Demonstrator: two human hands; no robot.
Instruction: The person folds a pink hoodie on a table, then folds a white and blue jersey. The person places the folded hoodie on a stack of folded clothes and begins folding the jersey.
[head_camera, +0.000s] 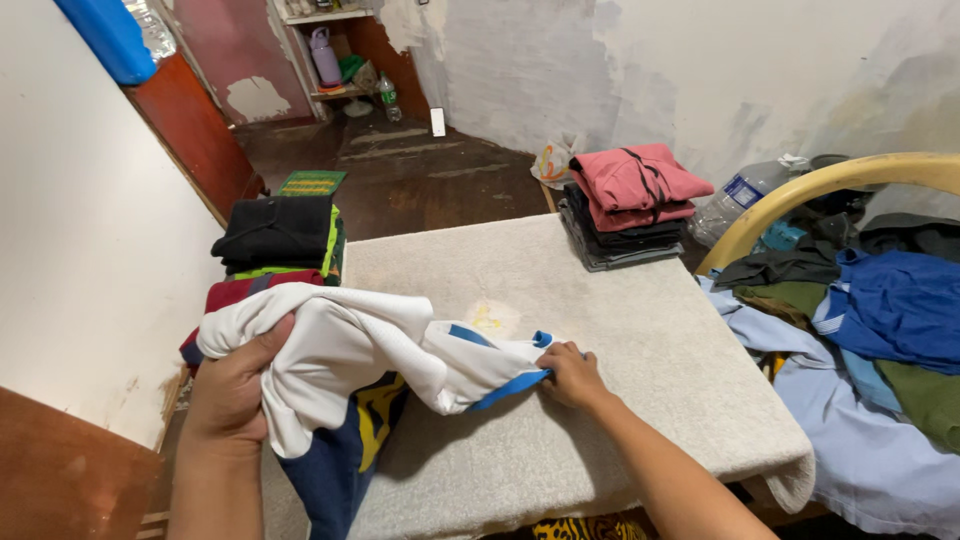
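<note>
A white sports shirt (345, 345) with blue trim, a navy part and a yellow patch lies bunched over the near left of a table covered in a pale towel (640, 340). My left hand (235, 385) grips the white cloth at its left end, lifted off the table. My right hand (570, 375) pinches the blue-edged end of the shirt and presses it down on the towel.
A folded stack with black cloth on top (280, 235) stands at the table's far left; another stack topped in pink (630, 195) sits at the far right corner. Loose clothes, blue and green (880, 320), are heaped at the right by a yellow curved rail (800, 195).
</note>
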